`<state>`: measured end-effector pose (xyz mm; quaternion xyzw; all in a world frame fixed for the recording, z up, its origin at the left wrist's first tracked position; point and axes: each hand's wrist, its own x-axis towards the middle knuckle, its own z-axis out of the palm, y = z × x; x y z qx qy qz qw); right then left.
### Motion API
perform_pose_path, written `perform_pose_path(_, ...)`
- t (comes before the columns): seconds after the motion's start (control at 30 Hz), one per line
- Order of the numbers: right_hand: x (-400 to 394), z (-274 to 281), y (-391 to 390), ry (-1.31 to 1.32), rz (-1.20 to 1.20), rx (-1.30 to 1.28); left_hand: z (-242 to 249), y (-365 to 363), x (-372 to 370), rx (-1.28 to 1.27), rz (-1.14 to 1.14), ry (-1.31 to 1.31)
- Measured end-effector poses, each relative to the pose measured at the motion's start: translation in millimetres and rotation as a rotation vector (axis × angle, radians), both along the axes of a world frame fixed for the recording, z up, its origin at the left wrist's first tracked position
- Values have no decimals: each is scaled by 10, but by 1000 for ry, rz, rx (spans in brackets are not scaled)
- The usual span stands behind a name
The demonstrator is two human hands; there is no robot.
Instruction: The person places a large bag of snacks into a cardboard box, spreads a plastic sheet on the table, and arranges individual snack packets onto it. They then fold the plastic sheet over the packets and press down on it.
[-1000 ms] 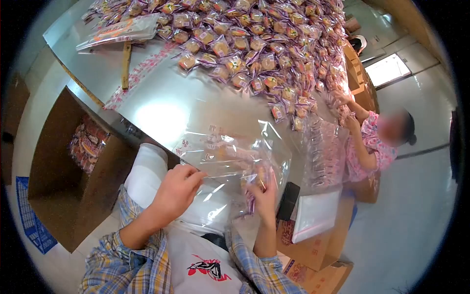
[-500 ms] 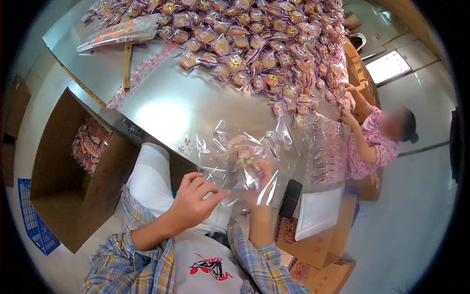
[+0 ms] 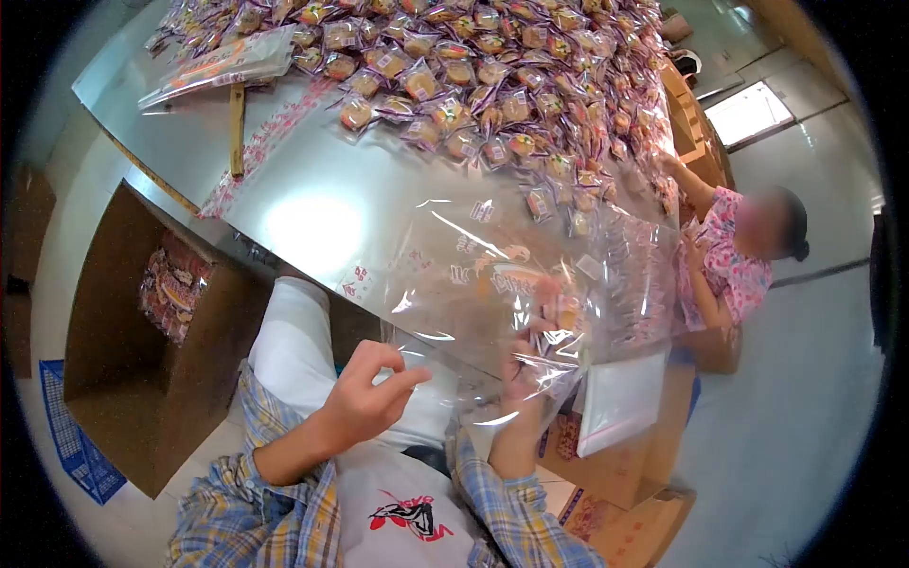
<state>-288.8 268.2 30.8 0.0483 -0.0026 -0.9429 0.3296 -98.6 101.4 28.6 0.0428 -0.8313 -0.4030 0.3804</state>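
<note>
A large clear plastic bag (image 3: 454,275) with printed lettering is spread between my hands over the table's near edge. My left hand (image 3: 367,398) has its fingers curled and its thumb forward, pinching at the near left edge of the bag. Seen through the glossy film, my right hand (image 3: 526,364) reaches forward with its fingers closed around a small wrapped cake (image 3: 566,310). Reflections on the plastic partly hide these fingers.
Many wrapped cakes (image 3: 445,114) cover the metal table's (image 3: 161,133) far side. Flat bags (image 3: 222,68) lie at the left, more (image 3: 636,275) at the right. White sheets (image 3: 620,402) rest on a carton (image 3: 653,464). An open box (image 3: 118,379) stands left; a person (image 3: 734,256) sits right.
The bag has opened out wider and spread forward and right. My right hand and the cake have moved right; my left hand has barely shifted. The other person's near arm has drawn back.
</note>
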Motion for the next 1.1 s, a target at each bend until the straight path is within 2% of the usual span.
perform_pose_path(0.13, -75, 11, -35, -70, 37, -215, -38, 27, 26, 89, 46, 67)
perform_pose_path(0.2, -166, -205, 38, -67, -97, 278, -107, 67, -14, 251, 123, -47)
perform_pose_path(0.23, -198, -306, 20, -10, -99, 392, -164, 73, -53, 329, 162, -99)
perform_pose_path(0.37, -397, -792, 4, 183, -44, 915, -382, 22, -192, 113, 160, -334)
perform_pose_path(0.4, -330, -824, 64, 313, 7, 906, -326, 40, -237, 105, 162, -334)
perform_pose_path(0.47, -319, -944, 123, 459, 37, 1142, -271, 57, -262, -11, 181, -290)
perform_pose_path(0.53, -110, -588, -32, 861, 43, 1459, -263, 63, -302, -65, 168, -231)
perform_pose_path(0.63, -7, -216, -239, 1132, 254, 1486, -275, 63, -273, -11, 103, -142)
perform_pose_path(0.67, -16, -332, -261, 1220, 182, 1534, -288, 83, -266, 33, 76, -104)
perform_pose_path(0.77, -27, -128, -457, 1807, -84, 1896, -258, 112, -250, 60, 22, -5)
perform_pose_path(0.87, -18, 36, -616, 1801, 60, 1933, -199, 125, -232, 27, -5, 39)
perform_pose_path(0.97, -175, -51, -666, 1859, 61, 1974, -127, 166, -206, 8, 1, 36)
perform_pose_path(1.0, -330, -247, -605, 1995, -131, 2000, -85, 173, -202, -5, 8, 46)
perform_pose_path(1.1, -535, -51, -642, 1867, -62, 2147, -50, 194, -193, -18, 25, 86)
